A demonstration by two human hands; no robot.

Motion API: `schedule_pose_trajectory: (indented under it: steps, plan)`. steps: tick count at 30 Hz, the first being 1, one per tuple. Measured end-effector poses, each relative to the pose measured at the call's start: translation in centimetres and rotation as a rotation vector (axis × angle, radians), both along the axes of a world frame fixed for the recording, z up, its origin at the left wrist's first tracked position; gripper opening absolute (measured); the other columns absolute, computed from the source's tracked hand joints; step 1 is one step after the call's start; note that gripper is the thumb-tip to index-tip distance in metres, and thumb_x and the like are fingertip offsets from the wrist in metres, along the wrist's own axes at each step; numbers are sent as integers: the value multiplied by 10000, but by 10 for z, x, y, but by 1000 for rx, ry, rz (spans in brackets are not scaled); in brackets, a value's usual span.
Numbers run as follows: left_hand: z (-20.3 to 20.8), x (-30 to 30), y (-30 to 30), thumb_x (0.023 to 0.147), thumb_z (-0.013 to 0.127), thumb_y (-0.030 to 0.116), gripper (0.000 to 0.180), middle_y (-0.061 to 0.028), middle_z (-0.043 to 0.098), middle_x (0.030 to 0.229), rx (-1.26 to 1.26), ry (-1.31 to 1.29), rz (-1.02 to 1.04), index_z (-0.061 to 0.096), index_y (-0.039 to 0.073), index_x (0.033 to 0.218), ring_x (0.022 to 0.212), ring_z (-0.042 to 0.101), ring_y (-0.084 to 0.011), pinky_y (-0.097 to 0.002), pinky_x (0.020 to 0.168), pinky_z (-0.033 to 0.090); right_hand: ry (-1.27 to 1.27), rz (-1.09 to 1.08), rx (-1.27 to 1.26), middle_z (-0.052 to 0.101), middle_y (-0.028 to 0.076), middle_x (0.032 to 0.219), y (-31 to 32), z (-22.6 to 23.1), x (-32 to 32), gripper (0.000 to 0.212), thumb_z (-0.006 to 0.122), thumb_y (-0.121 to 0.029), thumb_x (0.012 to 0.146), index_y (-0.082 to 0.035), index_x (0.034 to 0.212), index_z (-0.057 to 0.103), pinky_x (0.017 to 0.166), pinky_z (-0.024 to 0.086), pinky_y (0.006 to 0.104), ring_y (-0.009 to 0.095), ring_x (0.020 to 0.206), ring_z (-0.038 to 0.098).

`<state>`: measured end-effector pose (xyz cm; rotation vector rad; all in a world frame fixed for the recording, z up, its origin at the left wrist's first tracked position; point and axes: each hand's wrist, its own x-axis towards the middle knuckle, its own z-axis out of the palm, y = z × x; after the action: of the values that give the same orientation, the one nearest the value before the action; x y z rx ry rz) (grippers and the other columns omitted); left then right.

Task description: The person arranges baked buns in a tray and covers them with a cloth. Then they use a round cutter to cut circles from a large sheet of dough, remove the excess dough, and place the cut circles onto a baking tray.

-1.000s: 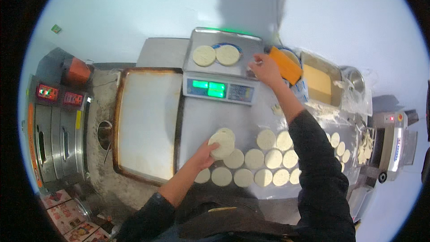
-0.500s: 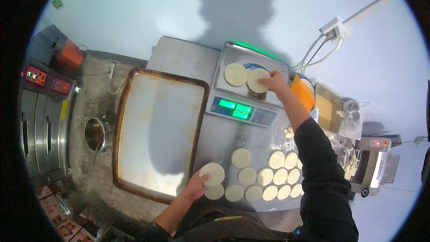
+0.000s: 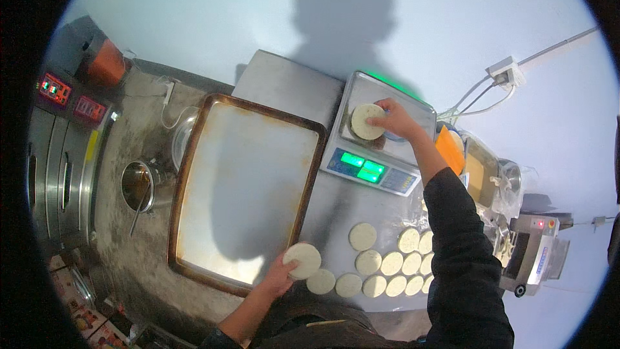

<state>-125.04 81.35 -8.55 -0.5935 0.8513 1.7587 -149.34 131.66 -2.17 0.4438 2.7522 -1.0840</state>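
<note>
My left hand (image 3: 278,278) grips the edge of a pale, round, flat dough disc (image 3: 305,261), held beside the near right corner of the baking tray (image 3: 245,105). My right hand (image 3: 395,119) reaches over the steel pan of a digital scale (image 3: 403,98) and pinches another dough disc (image 3: 365,123) at its right side. Whether a second disc lies under that one, I cannot tell. Several more discs (image 3: 362,236) lie in loose rows on the table in front of me, some hidden behind my right sleeve.
A metal pot (image 3: 150,201) with a handle sticking out stands left of the tray. Oven-like equipment (image 3: 71,174) with lit displays fills the far left. At right are an orange packet (image 3: 450,150), a tan bin (image 3: 481,171) and a steel machine (image 3: 531,245). Cables (image 3: 475,100) run along the wall.
My right hand has brought its disc leftward on the scale, where two discs showed side by side; only one shows now. My left hand still holds its disc. The whole view has shifted slightly.
</note>
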Motion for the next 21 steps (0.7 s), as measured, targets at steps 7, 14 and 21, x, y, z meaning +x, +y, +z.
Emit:
schedule_pose_trajectory:
  steps: [7,14,21]
  plan:
    - [-14,20,-36,1083,574,63,444,-169,634,1435,-100,83,168,505,4,1517,1337,623,-330,-495,1162,506,21,98,-75,686,131,1214,-5,14,-2,560,934,-366,807,-15,1188,723,969,543,397,246,1134,661]
    - [19,40,-65,1111,567,122,526,-193,538,1546,-252,23,293,391,-12,1588,1420,558,-347,-521,1200,479,-22,-25,-478,732,25,1059,6,7,14,267,801,-236,971,-52,1152,728,782,566,337,142,933,680]
    - [25,115,-150,1109,556,142,535,-189,531,1560,-22,72,579,382,0,1595,1434,547,-377,-553,1198,475,33,-82,-1167,708,90,1261,-88,26,76,438,699,-270,1048,-15,1391,601,969,597,398,232,1115,710]
